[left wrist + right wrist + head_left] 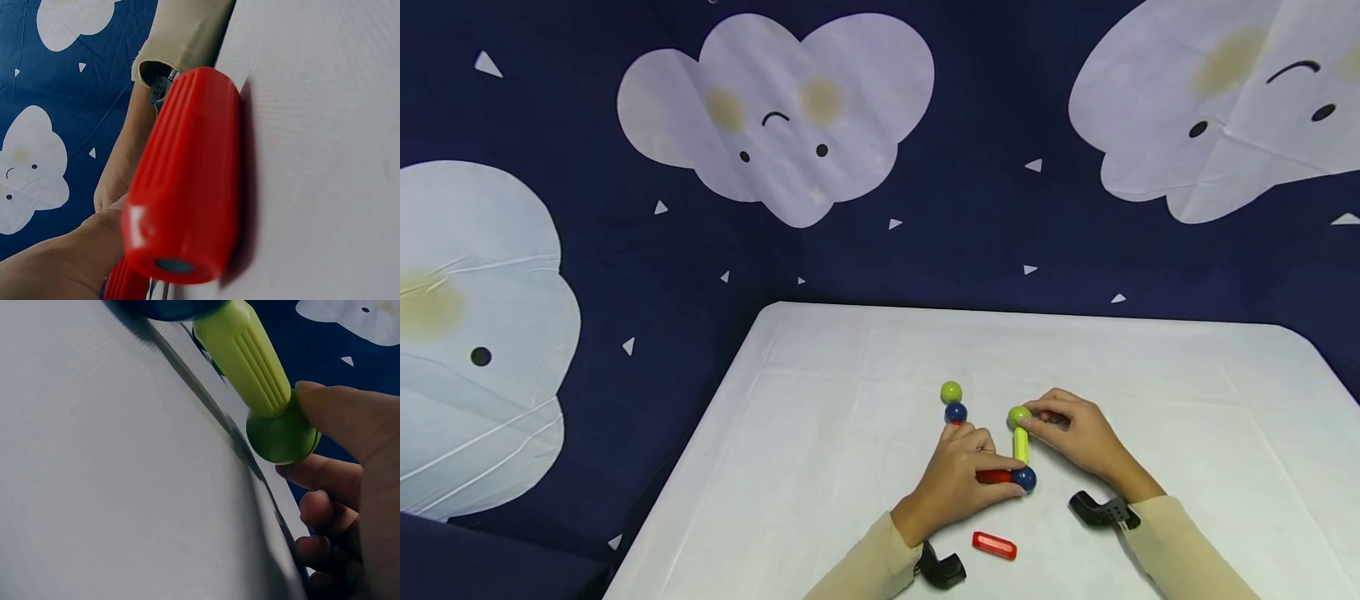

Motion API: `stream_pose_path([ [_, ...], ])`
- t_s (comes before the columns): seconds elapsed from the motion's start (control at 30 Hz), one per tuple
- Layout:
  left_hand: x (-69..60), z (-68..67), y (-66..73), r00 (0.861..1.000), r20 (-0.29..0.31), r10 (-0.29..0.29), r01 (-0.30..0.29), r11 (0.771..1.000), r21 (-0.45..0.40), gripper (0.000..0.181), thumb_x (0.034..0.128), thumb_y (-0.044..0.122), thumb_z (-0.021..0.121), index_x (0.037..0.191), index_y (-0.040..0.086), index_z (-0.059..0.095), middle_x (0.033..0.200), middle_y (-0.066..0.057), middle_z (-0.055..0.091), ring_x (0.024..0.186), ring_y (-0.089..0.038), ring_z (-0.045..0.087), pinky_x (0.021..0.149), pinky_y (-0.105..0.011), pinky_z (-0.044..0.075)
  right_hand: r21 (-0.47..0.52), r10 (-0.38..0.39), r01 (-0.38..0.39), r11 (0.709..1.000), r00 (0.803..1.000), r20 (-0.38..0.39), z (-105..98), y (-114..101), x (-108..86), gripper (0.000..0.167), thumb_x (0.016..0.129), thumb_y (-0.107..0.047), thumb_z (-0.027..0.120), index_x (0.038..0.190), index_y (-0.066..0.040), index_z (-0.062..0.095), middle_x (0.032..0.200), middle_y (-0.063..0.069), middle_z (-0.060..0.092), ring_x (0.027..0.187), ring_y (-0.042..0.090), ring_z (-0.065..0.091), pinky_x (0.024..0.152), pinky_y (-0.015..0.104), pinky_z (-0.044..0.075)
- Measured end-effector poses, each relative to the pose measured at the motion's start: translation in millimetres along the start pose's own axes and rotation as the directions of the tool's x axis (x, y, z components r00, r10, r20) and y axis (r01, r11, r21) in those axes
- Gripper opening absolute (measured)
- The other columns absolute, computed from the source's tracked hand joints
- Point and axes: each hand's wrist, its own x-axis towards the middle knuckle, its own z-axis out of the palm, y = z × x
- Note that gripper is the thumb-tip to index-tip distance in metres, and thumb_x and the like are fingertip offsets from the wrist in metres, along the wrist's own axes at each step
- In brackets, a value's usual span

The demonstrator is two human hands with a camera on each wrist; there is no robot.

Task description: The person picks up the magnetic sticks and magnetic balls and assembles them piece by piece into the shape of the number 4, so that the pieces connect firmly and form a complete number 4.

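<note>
With thumb and fingertip my left hand (955,473) pinches a blue ball (1025,479) where a red rod (992,477) meets it. From that ball a yellow-green rod (1020,447) runs to a green ball (1018,416), which my right hand (1084,432) pinches between thumb and fingers. The right wrist view shows the same green ball (281,434) touching the rod's end (247,359). Past my left knuckles sit another blue ball (956,413) and green ball (951,392), touching; a red bit below them is mostly hidden by the hand.
A loose red rod (995,546) lies near my left wrist, large in the left wrist view as a ribbed red rod (187,175). The white table (820,392) has rounded corners. Behind it hangs a dark blue cloth (970,250) with clouds.
</note>
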Motion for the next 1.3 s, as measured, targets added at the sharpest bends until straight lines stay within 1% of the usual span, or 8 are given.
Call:
stream_pose_path([
  [0.3, -2.1, -12.2, -1.6, 0.995, -0.1, -0.01, 0.007, 1.0, -0.024, 0.042, 0.0762, 0.049, 0.089, 0.11, 0.025, 0.081, 0.082, 0.01, 0.053, 0.082, -0.003, 0.039, 0.082, -0.026, 0.03, -0.034, -0.025, 0.024, 0.999, 0.999, -0.026, 1, -2, -0.3, 0.024, 0.089, -0.023, 0.082, 0.11, -0.014, 0.079, 0.089, -0.015, 0.063, 0.078, 0.005, 0.054, 0.069, 0.019, 0.042],
  [0.4, -11.9, -24.0, -10.0, 0.989, -0.133, -0.061, 0.048, 0.994, -0.101, 0.04, 0.0775, 0.045, 0.089, 0.109, 0.021, 0.081, 0.081, 0.005, 0.053, 0.078, -0.006, 0.043, 0.076, -0.021, 0.031, -0.003, 0.016, -0.016, 1.0, 0.999, -0.034, -4, -4, -1.6, 0.023, 0.093, -0.022, 0.078, 0.115, -0.014, 0.078, 0.088, -0.012, 0.062, 0.075, 0.007, 0.052, 0.066, 0.02, 0.041],
  [0.53, -31.3, -35.7, -24.9, 0.976, -0.13, -0.175, 0.133, 0.951, -0.279, 0.032, 0.0808, 0.033, 0.089, 0.106, 0.015, 0.081, 0.073, -0.001, 0.051, 0.067, -0.012, 0.046, 0.063, -0.015, 0.033, 0.062, 0.076, -0.071, 0.995, 0.994, -0.073, -22, -20, -6.2, 0.02, 0.098, -0.017, 0.072, 0.117, -0.017, 0.076, 0.09, -0.006, 0.064, 0.076, 0.009, 0.053, 0.066, 0.019, 0.042],
  [0.63, -42.7, -37.4, -32.2, 0.966, -0.112, -0.231, 0.178, 0.917, -0.358, 0.028, 0.0809, 0.029, 0.089, 0.104, 0.014, 0.08, 0.067, -0.002, 0.046, 0.063, -0.009, 0.041, 0.058, -0.016, 0.032, 0.102, 0.06, -0.051, 0.993, 0.994, -0.086, -31, -42, -15.3, 0.02, 0.097, -0.009, 0.071, 0.114, -0.017, 0.077, 0.09, -0.006, 0.066, 0.076, 0.008, 0.053, 0.065, 0.02, 0.043],
  [0.87, -49.3, -42.5, -32.3, 0.969, -0.069, -0.238, 0.207, 0.93, -0.305, 0.031, 0.0788, 0.034, 0.09, 0.104, 0.02, 0.079, 0.067, 0.001, 0.046, 0.064, 0.0, 0.039, 0.057, -0.015, 0.032, 0.12, -0.05, 0.041, 0.992, 0.996, 0.075, -7, -84, -62.2, 0.017, 0.091, -0.013, 0.079, 0.102, -0.025, 0.076, 0.076, -0.017, 0.058, 0.061, 0.002, 0.048, 0.052, 0.02, 0.04],
  [1.07, -48.5, -44.2, -32.3, 0.971, -0.055, -0.231, 0.215, 0.952, -0.217, 0.034, 0.0779, 0.037, 0.09, 0.106, 0.022, 0.078, 0.07, 0.005, 0.047, 0.066, 0.003, 0.038, 0.059, -0.014, 0.032, -0.016, 0.113, -0.112, 0.994, 0.962, 0.247, 9, -107, -99.4, 0.025, 0.086, -0.046, 0.081, 0.102, -0.028, 0.077, 0.068, -0.02, 0.045, 0.059, -0.002, 0.044, 0.052, 0.02, 0.039],
  [1.2, -49.9, -42.3, -33.5, 0.969, -0.048, -0.241, 0.227, 0.953, -0.201, 0.034, 0.0775, 0.038, 0.091, 0.106, 0.023, 0.078, 0.071, 0.006, 0.047, 0.066, 0.003, 0.038, 0.058, -0.014, 0.032, -0.161, 0.185, -0.148, 0.976, 0.952, 0.243, 18, -115, -106.8, 0.041, 0.081, -0.059, 0.08, 0.102, -0.023, 0.079, 0.066, -0.02, 0.041, 0.06, -0.003, 0.04, 0.054, 0.02, 0.037],
  [1.3, -51.2, -40.5, -34.6, 0.969, -0.034, -0.246, 0.234, 0.95, -0.206, 0.035, 0.0781, 0.038, 0.09, 0.107, 0.023, 0.078, 0.071, 0.007, 0.047, 0.066, 0.003, 0.039, 0.058, -0.014, 0.032, -0.189, 0.228, -0.189, 0.964, 0.949, 0.215, 25, -116, -109.7, 0.041, 0.079, -0.057, 0.082, 0.1, -0.022, 0.08, 0.063, -0.02, 0.039, 0.058, -0.003, 0.039, 0.054, 0.02, 0.036],
])
